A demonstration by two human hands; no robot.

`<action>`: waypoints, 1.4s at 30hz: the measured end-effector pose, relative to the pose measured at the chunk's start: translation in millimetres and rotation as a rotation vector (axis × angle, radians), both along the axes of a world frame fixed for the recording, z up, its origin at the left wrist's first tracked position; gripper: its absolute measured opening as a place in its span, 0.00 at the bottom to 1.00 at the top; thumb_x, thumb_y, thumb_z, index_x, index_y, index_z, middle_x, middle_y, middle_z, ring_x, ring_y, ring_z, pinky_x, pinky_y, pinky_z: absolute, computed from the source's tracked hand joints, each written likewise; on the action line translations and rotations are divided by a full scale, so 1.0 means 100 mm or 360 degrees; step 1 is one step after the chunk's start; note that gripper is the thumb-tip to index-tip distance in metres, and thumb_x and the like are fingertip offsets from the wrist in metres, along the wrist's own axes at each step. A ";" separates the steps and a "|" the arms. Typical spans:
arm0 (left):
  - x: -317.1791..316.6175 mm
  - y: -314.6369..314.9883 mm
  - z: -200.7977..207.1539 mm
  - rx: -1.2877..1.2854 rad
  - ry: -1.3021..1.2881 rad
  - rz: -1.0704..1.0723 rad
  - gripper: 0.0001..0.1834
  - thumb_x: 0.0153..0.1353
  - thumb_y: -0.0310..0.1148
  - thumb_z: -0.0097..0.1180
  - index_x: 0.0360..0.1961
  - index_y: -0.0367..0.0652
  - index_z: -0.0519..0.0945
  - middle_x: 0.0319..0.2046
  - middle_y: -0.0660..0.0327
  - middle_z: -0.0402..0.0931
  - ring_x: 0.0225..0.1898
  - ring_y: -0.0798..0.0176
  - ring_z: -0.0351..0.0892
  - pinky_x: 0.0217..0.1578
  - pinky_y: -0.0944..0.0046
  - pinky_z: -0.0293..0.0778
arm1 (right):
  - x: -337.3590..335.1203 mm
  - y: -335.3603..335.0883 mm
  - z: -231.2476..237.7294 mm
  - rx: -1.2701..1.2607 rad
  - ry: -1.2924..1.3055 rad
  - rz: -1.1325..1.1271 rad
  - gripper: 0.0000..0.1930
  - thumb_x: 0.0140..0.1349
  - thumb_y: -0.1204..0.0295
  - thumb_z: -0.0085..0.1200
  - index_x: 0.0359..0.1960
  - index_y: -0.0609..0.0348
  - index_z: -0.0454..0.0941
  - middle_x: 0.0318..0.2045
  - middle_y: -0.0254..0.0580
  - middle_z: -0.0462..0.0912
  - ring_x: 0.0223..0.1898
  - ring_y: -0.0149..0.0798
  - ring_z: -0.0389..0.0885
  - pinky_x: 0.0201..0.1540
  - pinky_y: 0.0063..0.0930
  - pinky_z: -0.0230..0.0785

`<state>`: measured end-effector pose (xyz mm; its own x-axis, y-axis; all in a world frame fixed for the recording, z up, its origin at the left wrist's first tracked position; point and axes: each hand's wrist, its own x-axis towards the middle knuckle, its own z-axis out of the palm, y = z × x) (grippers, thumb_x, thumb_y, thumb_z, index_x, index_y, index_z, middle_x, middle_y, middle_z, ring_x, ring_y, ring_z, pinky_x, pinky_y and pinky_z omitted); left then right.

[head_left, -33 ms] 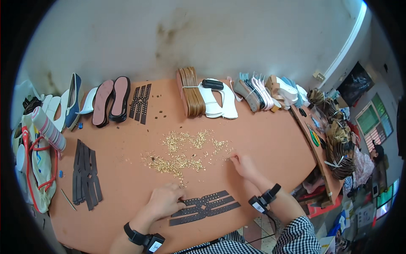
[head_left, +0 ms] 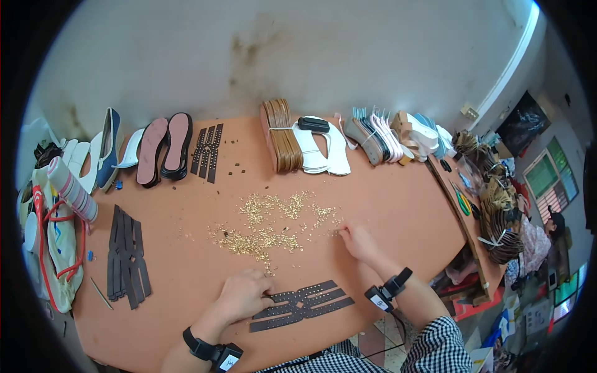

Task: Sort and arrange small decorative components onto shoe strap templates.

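Observation:
A dark, punched strap piece [head_left: 300, 304] with gold-coloured studs along its arms lies flat near the table's front edge. My left hand [head_left: 244, 294] is closed at its left end, thumb and fingertips on the strap. Beyond it, loose gold-coloured studs [head_left: 258, 241] are strewn in patches. My right hand [head_left: 360, 242] rests at the right edge of the studs, thumb and forefinger pinched together. Whatever is between those fingertips is too small to make out. A stack of plain dark strap pieces [head_left: 127, 258] lies to the left.
Along the wall stand pink-topped soles [head_left: 176, 144], a bundle of brown soles [head_left: 283, 137], white cut pieces [head_left: 337, 152] and another punched strap piece [head_left: 206, 152]. A bag [head_left: 59, 248] with red handles sits far left. Green-handled scissors [head_left: 463, 202] lie on the side bench at right.

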<state>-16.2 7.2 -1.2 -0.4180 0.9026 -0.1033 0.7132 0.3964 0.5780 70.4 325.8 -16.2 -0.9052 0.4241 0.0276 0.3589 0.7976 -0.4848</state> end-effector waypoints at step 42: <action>0.02 -0.03 -0.05 0.0120 -0.0052 0.0066 0.10 0.46 0.38 0.63 0.28 0.47 0.80 0.31 0.61 0.75 0.40 0.56 0.76 0.38 0.57 0.72 | -0.30 -0.06 0.15 0.0523 -0.0350 0.0296 0.08 0.52 0.70 0.51 0.27 0.62 0.77 0.23 0.56 0.80 0.28 0.54 0.81 0.32 0.46 0.73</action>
